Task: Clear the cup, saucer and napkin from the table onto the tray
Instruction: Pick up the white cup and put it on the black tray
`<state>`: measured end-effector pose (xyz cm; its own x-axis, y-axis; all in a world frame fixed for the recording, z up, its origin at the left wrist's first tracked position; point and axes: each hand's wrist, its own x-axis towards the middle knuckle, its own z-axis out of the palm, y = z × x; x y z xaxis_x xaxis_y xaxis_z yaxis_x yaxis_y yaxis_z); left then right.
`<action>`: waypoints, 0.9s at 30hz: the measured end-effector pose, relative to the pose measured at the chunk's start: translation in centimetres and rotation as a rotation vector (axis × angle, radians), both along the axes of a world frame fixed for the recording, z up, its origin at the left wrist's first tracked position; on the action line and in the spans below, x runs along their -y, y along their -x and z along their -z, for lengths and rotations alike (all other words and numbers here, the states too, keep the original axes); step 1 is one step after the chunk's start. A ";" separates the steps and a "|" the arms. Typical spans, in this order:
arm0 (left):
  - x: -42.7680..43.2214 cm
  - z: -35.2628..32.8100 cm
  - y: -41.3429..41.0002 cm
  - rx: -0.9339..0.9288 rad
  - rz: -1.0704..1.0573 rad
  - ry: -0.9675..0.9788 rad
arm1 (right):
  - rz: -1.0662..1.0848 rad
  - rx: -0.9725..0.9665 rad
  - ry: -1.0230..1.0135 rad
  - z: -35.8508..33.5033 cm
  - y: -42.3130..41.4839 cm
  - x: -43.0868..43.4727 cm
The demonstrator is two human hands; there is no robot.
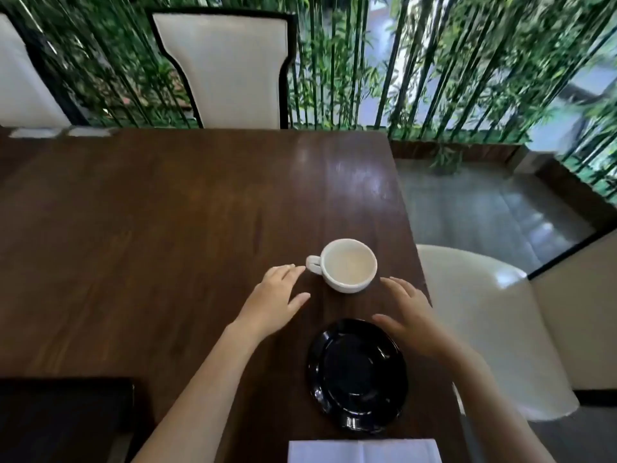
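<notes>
While you faced the dark wooden tabletop point(167, 228), the head view listed: one white cup point(349, 266), upright, handle to the left, standing on the wood near the right edge; one black saucer point(357, 375), bare, nearer you; one white napkin point(364, 451), flat at the bottom edge. Your left hand point(273, 302) and right hand point(412, 317) flanked the cup, each grip spread apart, holding nothing.
</notes>
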<state>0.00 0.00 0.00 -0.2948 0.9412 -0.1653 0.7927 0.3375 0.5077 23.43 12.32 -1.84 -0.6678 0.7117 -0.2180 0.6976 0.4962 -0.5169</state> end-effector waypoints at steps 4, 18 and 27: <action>-1.1 2.1 0.2 -0.002 -0.032 0.010 | 0.003 -0.028 0.015 1.5 0.1 -0.9; -5.7 6.2 1.0 0.492 -0.120 -0.246 | -0.043 -0.304 0.189 4.2 4.1 -5.7; -7.6 6.5 1.4 0.621 -0.007 -0.262 | -0.089 -0.444 0.319 3.7 4.9 -6.6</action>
